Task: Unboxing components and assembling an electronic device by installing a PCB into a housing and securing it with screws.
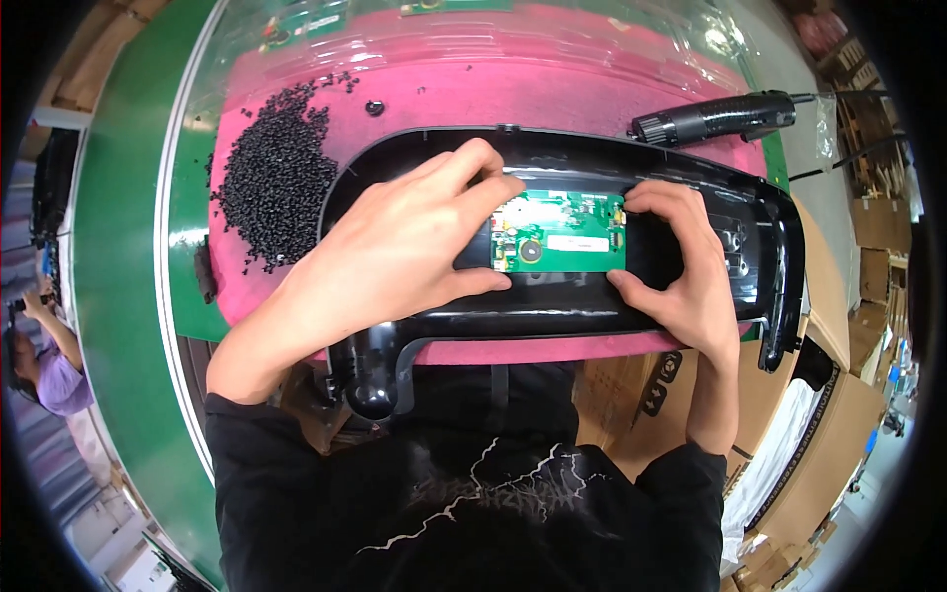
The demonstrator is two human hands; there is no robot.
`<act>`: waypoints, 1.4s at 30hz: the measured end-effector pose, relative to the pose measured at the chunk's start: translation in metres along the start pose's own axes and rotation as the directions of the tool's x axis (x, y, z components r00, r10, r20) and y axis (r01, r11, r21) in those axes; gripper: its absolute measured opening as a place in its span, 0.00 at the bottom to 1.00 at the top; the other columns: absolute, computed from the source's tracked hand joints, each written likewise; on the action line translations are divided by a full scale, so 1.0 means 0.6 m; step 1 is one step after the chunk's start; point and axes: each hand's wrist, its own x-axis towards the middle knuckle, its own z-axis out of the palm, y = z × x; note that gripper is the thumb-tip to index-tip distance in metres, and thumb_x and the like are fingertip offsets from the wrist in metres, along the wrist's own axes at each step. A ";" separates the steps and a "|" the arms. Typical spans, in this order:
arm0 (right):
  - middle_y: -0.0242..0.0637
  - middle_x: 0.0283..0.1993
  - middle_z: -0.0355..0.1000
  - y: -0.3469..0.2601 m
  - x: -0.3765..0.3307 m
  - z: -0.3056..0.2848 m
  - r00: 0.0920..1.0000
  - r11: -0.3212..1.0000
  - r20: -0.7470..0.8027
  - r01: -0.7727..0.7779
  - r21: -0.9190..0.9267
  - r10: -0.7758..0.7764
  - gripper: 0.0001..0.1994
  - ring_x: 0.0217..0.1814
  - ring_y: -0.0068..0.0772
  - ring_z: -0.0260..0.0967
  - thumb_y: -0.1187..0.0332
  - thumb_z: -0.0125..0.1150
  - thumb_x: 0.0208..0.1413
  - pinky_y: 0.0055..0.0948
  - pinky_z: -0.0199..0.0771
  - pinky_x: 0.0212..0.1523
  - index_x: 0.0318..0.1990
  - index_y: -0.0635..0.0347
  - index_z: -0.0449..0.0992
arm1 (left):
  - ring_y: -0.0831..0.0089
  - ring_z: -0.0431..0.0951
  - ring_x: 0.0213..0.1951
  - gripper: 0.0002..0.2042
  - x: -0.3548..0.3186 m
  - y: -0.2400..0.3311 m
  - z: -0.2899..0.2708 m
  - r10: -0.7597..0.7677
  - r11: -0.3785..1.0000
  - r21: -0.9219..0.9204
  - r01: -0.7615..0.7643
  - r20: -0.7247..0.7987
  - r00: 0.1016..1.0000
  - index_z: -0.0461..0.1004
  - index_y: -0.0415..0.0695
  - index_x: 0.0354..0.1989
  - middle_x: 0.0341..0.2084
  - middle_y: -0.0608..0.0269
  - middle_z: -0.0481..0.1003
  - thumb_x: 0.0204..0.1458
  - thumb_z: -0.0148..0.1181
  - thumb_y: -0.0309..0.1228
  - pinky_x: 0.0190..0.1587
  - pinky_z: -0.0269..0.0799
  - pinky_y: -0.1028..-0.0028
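A green circuit board (582, 259) with a white label and a small round dark part lies inside a long glossy black plastic housing (572, 318). My left hand (424, 232) grips the board's left end, thumb at the lower corner and fingers at the upper one. At the opposite end, my right hand (686, 261) curls its thumb and fingers around the corners. Both hands hold the board level over the housing's inner face. Whether the board touches the housing floor I cannot tell.
Left of the housing, a heap of small black screws (276, 178) lies on the pink mat (424, 94). A black electric screwdriver (715, 118) with a cable rests beyond the housing. Clear plastic sheeting (582, 39) covers the far side. Cardboard boxes (829, 444) stand at the right; another person (59, 365) is far left.
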 end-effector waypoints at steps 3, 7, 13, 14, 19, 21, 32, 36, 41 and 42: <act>0.42 0.47 0.66 -0.005 0.000 -0.003 1.000 1.000 0.011 0.004 -0.018 -0.004 0.26 0.51 0.44 0.63 0.77 0.68 0.29 0.35 0.63 0.53 0.43 0.62 0.69 | 0.58 0.73 0.42 0.30 -0.001 0.006 -0.006 0.013 1.000 0.012 -0.013 -0.008 1.000 0.68 0.39 0.50 0.43 0.57 0.66 0.34 0.71 0.30 0.42 0.72 0.66; 0.43 0.52 0.64 -0.017 -0.002 -0.012 0.996 0.997 0.066 -0.052 -0.049 0.055 0.32 0.57 0.45 0.61 0.77 0.69 0.28 0.35 0.60 0.58 0.50 0.63 0.67 | 0.57 0.73 0.43 0.31 -0.003 0.002 -0.005 0.036 0.999 0.010 -0.036 0.002 0.999 0.65 0.36 0.52 0.45 0.54 0.65 0.37 0.69 0.31 0.43 0.73 0.65; 0.39 0.56 0.64 -0.036 0.012 -0.050 0.990 0.990 -0.014 -0.140 0.027 0.140 0.36 0.57 0.36 0.62 0.76 0.67 0.33 0.32 0.61 0.55 0.56 0.60 0.64 | 0.58 0.75 0.36 0.20 -0.010 -0.015 -0.025 0.064 0.995 -0.061 -0.080 -0.224 0.972 0.70 0.38 0.46 0.34 0.54 0.70 0.44 0.65 0.32 0.37 0.73 0.68; 0.36 0.56 0.64 -0.040 0.018 -0.058 0.984 0.992 -0.124 -0.128 0.013 0.128 0.33 0.58 0.33 0.61 0.75 0.65 0.38 0.30 0.60 0.55 0.57 0.59 0.63 | 0.58 0.76 0.32 0.12 -0.006 -0.023 -0.044 0.105 0.992 -0.025 -0.125 -0.388 0.916 0.74 0.37 0.37 0.27 0.54 0.73 0.47 0.62 0.31 0.34 0.72 0.69; 0.44 0.53 0.65 0.068 0.037 -0.138 0.814 0.746 -0.578 -0.349 -0.567 -0.058 0.31 0.52 0.38 0.62 0.65 0.61 0.53 0.33 0.60 0.54 0.63 0.57 0.55 | 0.53 0.76 0.38 0.11 -0.039 -0.108 -0.098 -0.271 0.830 0.315 0.460 -0.492 0.827 0.75 0.35 0.34 0.33 0.49 0.76 0.42 0.63 0.26 0.41 0.71 0.63; 0.43 0.45 0.68 0.117 0.042 -0.178 0.846 0.659 -0.533 -0.393 -0.642 -0.015 0.29 0.46 0.36 0.64 0.64 0.59 0.55 0.32 0.63 0.50 0.63 0.54 0.57 | 0.53 0.75 0.40 0.12 -0.042 -0.129 -0.096 -0.343 0.790 0.351 0.503 -0.427 0.837 0.75 0.35 0.35 0.35 0.48 0.75 0.41 0.63 0.26 0.44 0.70 0.61; 0.50 0.49 0.64 0.124 0.174 -0.134 0.773 0.907 -0.477 -0.380 0.179 0.418 0.44 0.39 0.33 0.72 0.56 0.74 0.40 0.25 0.76 0.31 0.61 0.66 0.54 | 0.51 0.75 0.35 0.06 -0.027 -0.145 -0.080 -0.310 0.829 0.304 0.469 -0.447 0.839 0.73 0.36 0.28 0.26 0.48 0.75 0.39 0.58 0.19 0.38 0.69 0.59; 0.49 0.55 0.59 0.082 0.204 -0.099 0.747 0.907 -0.540 -0.206 0.367 0.388 0.40 0.40 0.29 0.69 0.71 0.68 0.45 0.24 0.73 0.34 0.63 0.68 0.48 | 0.50 0.75 0.33 0.06 -0.030 -0.141 -0.081 -0.294 0.860 0.246 0.448 -0.478 0.828 0.72 0.34 0.29 0.26 0.47 0.74 0.40 0.57 0.18 0.36 0.68 0.60; 0.52 0.54 0.60 0.046 0.225 -0.079 0.798 0.976 -0.576 -0.064 0.208 0.175 0.49 0.46 0.33 0.66 0.57 0.73 0.37 0.34 0.68 0.48 0.61 0.76 0.48 | 0.51 0.76 0.33 0.06 -0.027 -0.135 -0.080 -0.206 0.875 0.277 0.397 -0.529 0.823 0.72 0.33 0.29 0.26 0.46 0.74 0.41 0.58 0.19 0.35 0.69 0.60; 0.55 0.55 0.60 0.064 0.233 -0.066 0.806 0.975 -0.555 -0.217 0.049 0.207 0.51 0.48 0.35 0.65 0.55 0.72 0.37 0.36 0.66 0.51 0.61 0.78 0.47 | 0.51 0.76 0.33 0.06 -0.026 -0.134 -0.079 -0.163 0.878 0.297 0.376 -0.553 0.817 0.72 0.33 0.29 0.26 0.46 0.75 0.41 0.58 0.19 0.35 0.69 0.60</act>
